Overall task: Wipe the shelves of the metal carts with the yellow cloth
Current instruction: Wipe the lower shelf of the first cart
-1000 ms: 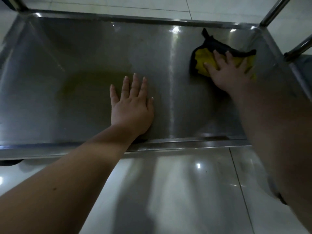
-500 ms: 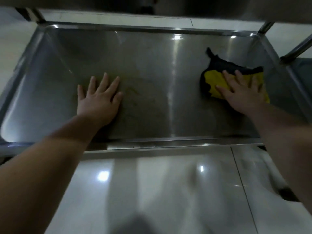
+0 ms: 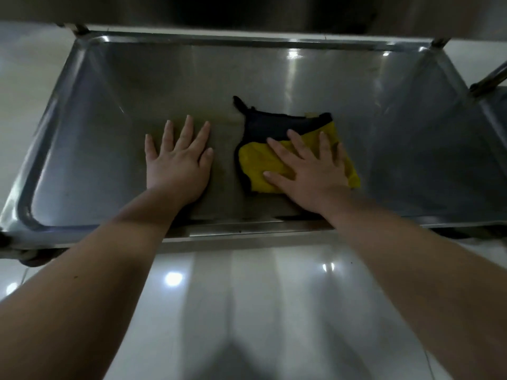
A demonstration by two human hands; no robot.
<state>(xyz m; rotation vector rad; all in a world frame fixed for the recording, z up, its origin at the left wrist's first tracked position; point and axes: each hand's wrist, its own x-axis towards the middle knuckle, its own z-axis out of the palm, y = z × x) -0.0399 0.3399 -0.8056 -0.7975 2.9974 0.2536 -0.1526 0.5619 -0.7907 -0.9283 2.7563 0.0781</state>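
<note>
Cloth (image 3: 256, 167), yellow: shifted from the far right corner to the middle of the shelf (image 3: 411, 149), pressed flat under right hand (image 3: 310, 176), fingers straight and spread. Left hand (image 3: 178, 171) laid flat on bare steel beside it, fingers apart. Right portion judged wiped; left outstanding.

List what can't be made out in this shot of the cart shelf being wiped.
All in the head view:
- Yellow cloth: its near right part is hidden under the right hand.
- Shelf: the patch beneath the flat left hand is covered, and dim light and glare hide any smudges.
- Upper shelf: dark and cut off by the top edge.
- Second cart: cut off by the right edge.
</note>
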